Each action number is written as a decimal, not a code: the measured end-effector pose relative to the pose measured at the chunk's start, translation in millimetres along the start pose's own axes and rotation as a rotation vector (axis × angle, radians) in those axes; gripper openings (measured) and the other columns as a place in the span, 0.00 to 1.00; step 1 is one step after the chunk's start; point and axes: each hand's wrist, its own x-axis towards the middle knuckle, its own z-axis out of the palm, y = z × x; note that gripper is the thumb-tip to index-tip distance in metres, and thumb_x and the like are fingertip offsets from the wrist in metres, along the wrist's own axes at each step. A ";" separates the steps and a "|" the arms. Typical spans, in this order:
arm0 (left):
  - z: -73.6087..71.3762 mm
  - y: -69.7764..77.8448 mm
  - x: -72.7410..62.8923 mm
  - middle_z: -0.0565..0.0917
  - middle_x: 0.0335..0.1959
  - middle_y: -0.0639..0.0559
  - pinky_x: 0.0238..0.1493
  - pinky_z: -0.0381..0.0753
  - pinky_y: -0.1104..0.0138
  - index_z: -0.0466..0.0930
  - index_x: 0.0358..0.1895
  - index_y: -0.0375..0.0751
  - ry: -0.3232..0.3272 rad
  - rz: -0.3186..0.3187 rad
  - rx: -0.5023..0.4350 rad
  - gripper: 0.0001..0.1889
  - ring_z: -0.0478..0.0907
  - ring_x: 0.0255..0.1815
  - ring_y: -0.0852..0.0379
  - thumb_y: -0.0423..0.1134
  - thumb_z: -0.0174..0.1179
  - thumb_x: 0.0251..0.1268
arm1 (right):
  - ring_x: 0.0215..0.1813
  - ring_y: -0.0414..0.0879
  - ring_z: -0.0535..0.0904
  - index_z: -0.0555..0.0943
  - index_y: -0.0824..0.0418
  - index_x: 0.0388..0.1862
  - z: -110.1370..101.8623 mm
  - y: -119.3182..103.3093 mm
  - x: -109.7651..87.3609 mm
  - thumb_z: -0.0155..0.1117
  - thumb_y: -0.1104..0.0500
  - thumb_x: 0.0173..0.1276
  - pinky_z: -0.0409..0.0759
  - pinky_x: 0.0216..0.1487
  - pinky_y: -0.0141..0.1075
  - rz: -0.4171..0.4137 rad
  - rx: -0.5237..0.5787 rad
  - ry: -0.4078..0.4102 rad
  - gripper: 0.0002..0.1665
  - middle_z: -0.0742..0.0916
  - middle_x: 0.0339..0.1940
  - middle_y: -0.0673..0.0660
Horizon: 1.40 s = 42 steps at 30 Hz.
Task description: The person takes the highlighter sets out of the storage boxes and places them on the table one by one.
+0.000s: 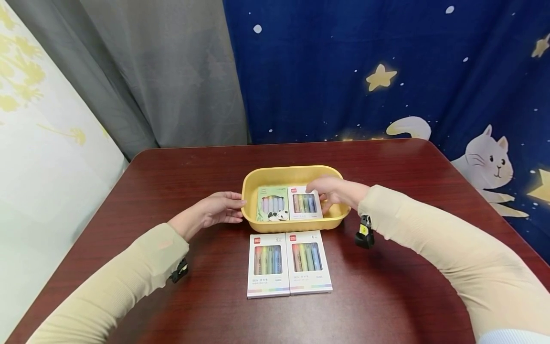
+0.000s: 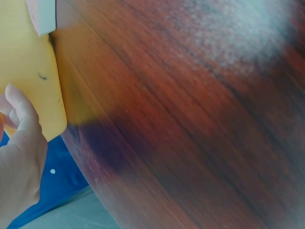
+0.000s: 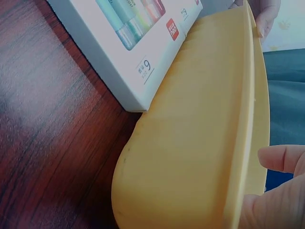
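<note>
A yellow plastic basket [image 1: 296,224] stands on the table. Inside it lie a green panda-print box of crayon-like sticks [image 1: 272,204] and a white windowed box of colored sticks [image 1: 304,203], side by side. My left hand [image 1: 221,209] touches the basket's left end with its fingers extended. Over the right rim reaches my right hand [image 1: 335,188], its fingers spread at the upper right corner of the white box inside. Part of that hand is hidden behind the basket wall in the right wrist view. Two more white boxes, a left one [image 1: 269,265] and a right one [image 1: 310,263], lie before the basket.
The dark red wooden table [image 1: 185,167] has rounded far corners. Behind it hang a grey curtain [image 1: 180,71] and a blue star-print curtain [image 1: 318,71]. A white patterned surface [image 1: 43,167] borders the table's left side.
</note>
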 end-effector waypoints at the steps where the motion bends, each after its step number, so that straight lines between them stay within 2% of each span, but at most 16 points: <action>1: 0.2 0.2 -0.2 0.77 0.30 0.49 0.36 0.83 0.67 0.58 0.60 0.29 0.002 0.000 0.000 0.22 0.77 0.27 0.59 0.33 0.51 0.66 | 0.55 0.56 0.67 0.59 0.70 0.61 0.9 -0.1 0.0 0.46 0.60 0.67 0.71 0.53 0.60 -0.002 0.002 0.002 0.26 0.67 0.60 0.68; 4: 0.6 0.5 -0.5 0.77 0.30 0.50 0.35 0.83 0.67 0.59 0.58 0.30 0.007 -0.002 -0.003 0.20 0.77 0.27 0.59 0.32 0.50 0.66 | 0.55 0.57 0.66 0.57 0.69 0.62 3.1 -0.8 -0.6 0.47 0.60 0.67 0.72 0.53 0.60 -0.003 0.004 0.011 0.27 0.64 0.61 0.68; 9: 1.1 0.7 -0.1 0.77 0.29 0.50 0.34 0.83 0.68 0.58 0.59 0.29 0.001 -0.003 -0.007 0.21 0.77 0.26 0.59 0.32 0.49 0.67 | 0.63 0.61 0.60 0.53 0.68 0.66 4.4 -2.0 -1.3 0.47 0.60 0.67 0.70 0.54 0.61 0.002 0.009 0.012 0.31 0.57 0.67 0.68; 16: 2.3 0.9 -0.3 0.77 0.29 0.51 0.36 0.83 0.67 0.58 0.59 0.29 0.002 -0.001 0.007 0.21 0.77 0.27 0.59 0.32 0.50 0.66 | 0.68 0.62 0.51 0.51 0.67 0.68 5.0 -5.0 -3.3 0.48 0.61 0.66 0.55 0.62 0.66 0.011 0.023 0.007 0.34 0.55 0.69 0.67; 19: 3.4 1.4 -0.1 0.76 0.30 0.51 0.36 0.83 0.67 0.58 0.59 0.29 0.012 -0.003 0.009 0.21 0.77 0.27 0.59 0.32 0.50 0.66 | 0.69 0.63 0.50 0.50 0.67 0.68 3.7 -5.6 -3.8 0.47 0.61 0.67 0.54 0.64 0.64 0.022 0.030 0.002 0.34 0.56 0.69 0.66; 25: 2.5 3.1 -1.1 0.77 0.29 0.51 0.36 0.83 0.67 0.58 0.60 0.29 0.016 -0.005 0.012 0.22 0.76 0.27 0.60 0.33 0.50 0.66 | 0.67 0.70 0.53 0.44 0.65 0.71 2.4 -7.3 -7.1 0.46 0.62 0.68 0.54 0.66 0.61 -0.005 0.034 -0.024 0.37 0.53 0.72 0.65; 30: 1.6 3.0 -1.6 0.77 0.29 0.51 0.36 0.83 0.68 0.57 0.61 0.29 0.014 -0.007 0.012 0.23 0.77 0.27 0.60 0.33 0.51 0.66 | 0.66 0.70 0.57 0.38 0.61 0.72 -2.0 -4.7 -3.7 0.45 0.62 0.66 0.62 0.62 0.60 -0.014 0.040 -0.040 0.41 0.51 0.72 0.65; 37: 2.7 2.8 -0.9 0.77 0.29 0.51 0.35 0.82 0.68 0.59 0.58 0.30 0.016 -0.010 0.010 0.20 0.77 0.26 0.60 0.32 0.50 0.66 | 0.64 0.62 0.61 0.41 0.60 0.72 -2.6 -6.4 -6.1 0.47 0.63 0.64 0.73 0.55 0.53 -0.015 0.053 0.012 0.41 0.53 0.72 0.62; 40: 3.1 2.3 -0.7 0.77 0.29 0.51 0.35 0.82 0.68 0.59 0.58 0.31 0.015 -0.013 0.008 0.19 0.77 0.26 0.60 0.32 0.50 0.66 | 0.57 0.58 0.66 0.44 0.60 0.71 -2.2 -6.6 -5.2 0.46 0.64 0.66 0.78 0.46 0.46 -0.016 0.045 0.027 0.38 0.59 0.68 0.63; 42: 3.2 1.7 -0.7 0.77 0.29 0.51 0.35 0.82 0.68 0.59 0.58 0.30 0.011 -0.009 0.010 0.20 0.77 0.26 0.60 0.32 0.50 0.66 | 0.50 0.54 0.69 0.49 0.61 0.68 -1.9 -6.3 -3.8 0.46 0.64 0.66 0.78 0.39 0.40 -0.019 0.031 0.033 0.33 0.63 0.62 0.64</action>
